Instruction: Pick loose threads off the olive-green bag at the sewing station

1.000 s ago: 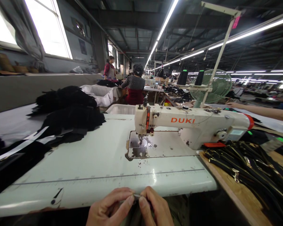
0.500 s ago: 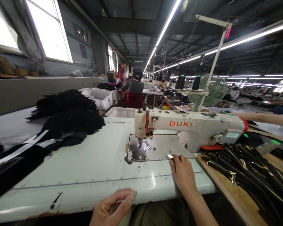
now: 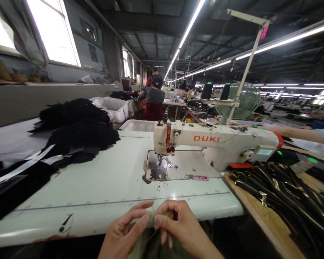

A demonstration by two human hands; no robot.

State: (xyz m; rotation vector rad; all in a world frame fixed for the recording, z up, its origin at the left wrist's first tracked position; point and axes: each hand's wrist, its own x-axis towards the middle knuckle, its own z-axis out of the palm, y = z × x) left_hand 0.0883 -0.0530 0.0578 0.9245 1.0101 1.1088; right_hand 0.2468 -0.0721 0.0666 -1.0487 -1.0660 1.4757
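My left hand and my right hand meet at the near edge of the white sewing table, fingertips pinched together on olive-green fabric that lies in my lap. A cream DUKI sewing machine stands beyond them, its needle over the metal plate. Pink-handled thread snips lie on the machine bed to the right of the needle, apart from both hands.
Black fabric pieces are heaped at the table's left. Black zippers cover a wooden board at right. White bins, a green fan and thread cones stand behind. A seated worker's back and another person's arm are nearby.
My right hand left the pink snips on the machine bed and came back to the table's near edge. It now pinches the olive fabric together with my left hand.
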